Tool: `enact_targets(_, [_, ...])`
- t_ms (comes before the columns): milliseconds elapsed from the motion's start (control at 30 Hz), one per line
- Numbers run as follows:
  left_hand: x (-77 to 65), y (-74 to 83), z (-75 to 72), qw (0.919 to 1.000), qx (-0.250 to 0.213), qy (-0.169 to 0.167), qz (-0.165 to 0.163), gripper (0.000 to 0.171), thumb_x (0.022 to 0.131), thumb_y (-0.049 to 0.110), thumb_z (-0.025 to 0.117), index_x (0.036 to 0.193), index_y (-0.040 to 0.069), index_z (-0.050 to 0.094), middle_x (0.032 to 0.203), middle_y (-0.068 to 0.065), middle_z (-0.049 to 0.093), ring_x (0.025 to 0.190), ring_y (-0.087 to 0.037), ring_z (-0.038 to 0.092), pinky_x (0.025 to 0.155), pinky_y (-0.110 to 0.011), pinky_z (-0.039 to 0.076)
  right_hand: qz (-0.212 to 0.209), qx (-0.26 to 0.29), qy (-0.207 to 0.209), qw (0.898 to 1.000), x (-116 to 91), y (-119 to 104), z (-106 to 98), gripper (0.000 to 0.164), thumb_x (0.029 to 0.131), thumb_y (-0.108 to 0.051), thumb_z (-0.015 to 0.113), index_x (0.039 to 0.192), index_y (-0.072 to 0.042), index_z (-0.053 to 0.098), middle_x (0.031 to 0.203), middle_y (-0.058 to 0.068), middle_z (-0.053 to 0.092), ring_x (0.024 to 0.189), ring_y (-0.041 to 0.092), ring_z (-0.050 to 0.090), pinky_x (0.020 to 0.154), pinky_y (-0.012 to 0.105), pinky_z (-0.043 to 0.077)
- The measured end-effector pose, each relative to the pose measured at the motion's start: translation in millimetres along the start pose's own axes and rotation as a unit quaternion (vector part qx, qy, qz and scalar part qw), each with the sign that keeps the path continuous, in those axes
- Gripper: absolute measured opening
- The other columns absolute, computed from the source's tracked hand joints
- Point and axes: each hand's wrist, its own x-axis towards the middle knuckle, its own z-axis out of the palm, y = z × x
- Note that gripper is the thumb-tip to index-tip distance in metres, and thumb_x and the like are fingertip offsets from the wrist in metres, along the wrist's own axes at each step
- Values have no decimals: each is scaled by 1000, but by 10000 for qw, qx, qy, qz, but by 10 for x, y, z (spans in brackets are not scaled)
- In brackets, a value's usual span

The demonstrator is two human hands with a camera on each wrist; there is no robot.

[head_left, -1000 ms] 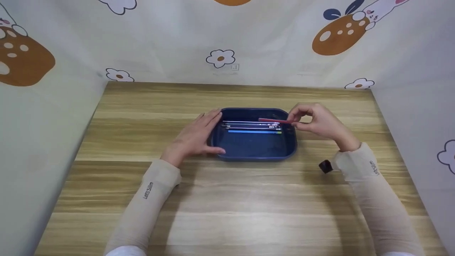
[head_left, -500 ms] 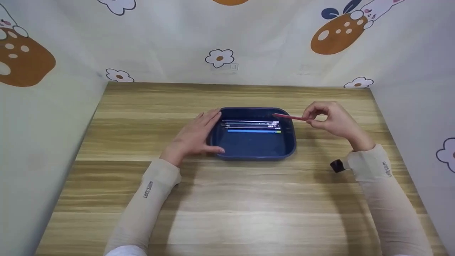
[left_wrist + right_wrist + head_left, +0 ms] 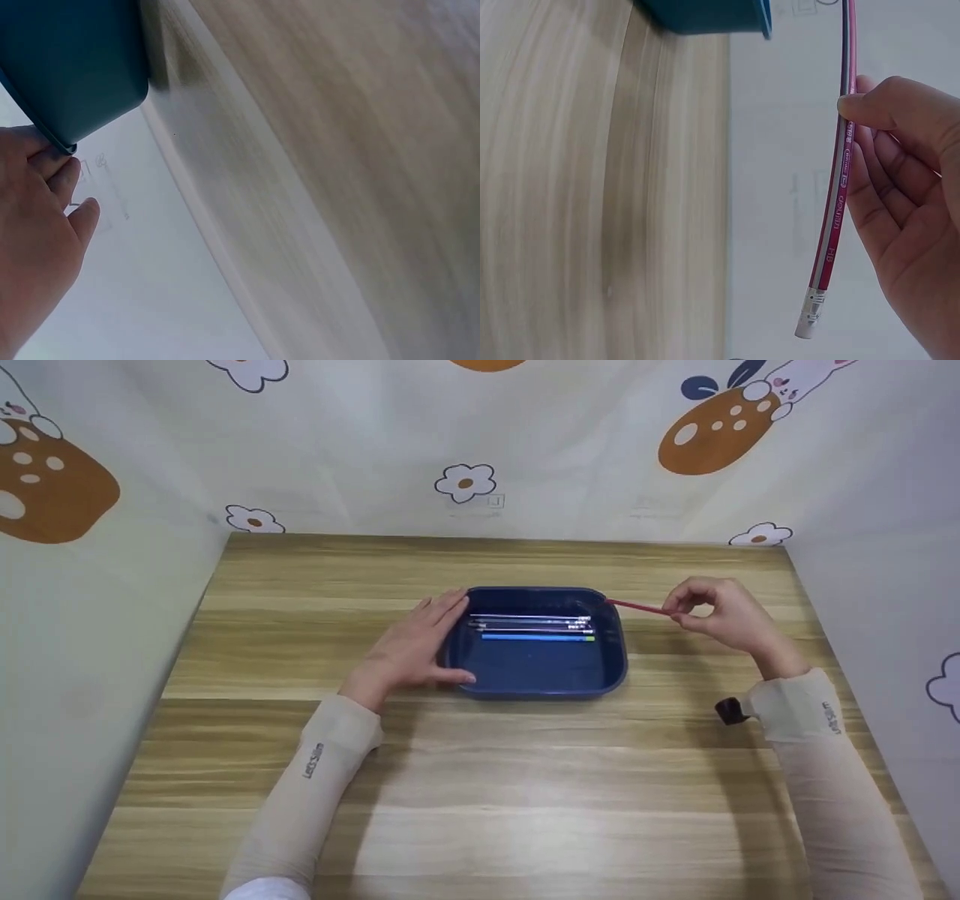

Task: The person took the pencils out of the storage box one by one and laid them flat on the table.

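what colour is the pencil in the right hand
The pencil is pinkish red with a grey stripe, clearest in the right wrist view.

A wood-grained tabletop (image 3: 465, 765) is stretching out, its lighter and darker bands running side to side. Behind the tabletop, a pale back wall (image 3: 337, 457) is rising in faint folds. A white flower print (image 3: 465, 483) is sitting above the middle of the tabletop's far edge; an orange spotted fruit print (image 3: 701, 442), with a rabbit print (image 3: 795, 386) clinging to it, is showing above its far right corner. Along the tabletop's left side, a pale left wall (image 3: 82, 615) is bearing another orange print (image 3: 71, 495); along its right, a greyish right wall (image 3: 885, 547) is standing. A soft glare (image 3: 536, 825) is brightening the tabletop's near half.
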Motion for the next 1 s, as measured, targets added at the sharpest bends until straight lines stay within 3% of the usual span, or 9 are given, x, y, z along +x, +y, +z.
enact_targets(200, [3,-12,6,10000,50,-11,9,120,76,75,67,161,10,12,170,-6,8,157,-21,10,131,-43,10,433,-177,18,9989,-49,416,-12,16,83,10,71,94,0,73,90,14,71,77,-4,58,72,7,50])
enact_targets(467, [8,-11,3,10000,49,-1,31,120,76,75,66,161,10,12,170,-5,8,157,-21,11,131,-42,9,599,-160,198,9979,-79,637,-20,16,81,12,70,92,0,74,87,13,72,75,-7,58,69,6,49])
enact_targets(700, [-2,-5,-2,10000,58,17,32,121,76,77,65,161,9,12,170,-5,8,157,-20,10,131,-40,8,1035,-393,-9,9939,-90,788,-5,16,82,11,68,93,1,73,89,16,72,75,-7,56,68,6,47])
enact_targets(833, [-1,1,-9,10000,29,30,5,121,75,75,67,161,9,13,170,-5,8,157,-20,10,131,-40,9,1197,-511,-215,9913,-87,856,12,16,81,12,66,92,2,73,91,18,72,76,-3,57,68,4,46])
enact_targets(1000, [2,1,-14,10000,48,-15,-47,121,75,75,67,161,10,12,170,-3,7,157,-20,9,131,-41,9,1416,-688,-454,9865,-65,934,36,19,79,10,64,93,0,73,91,17,71,77,13,60,67,6,44])
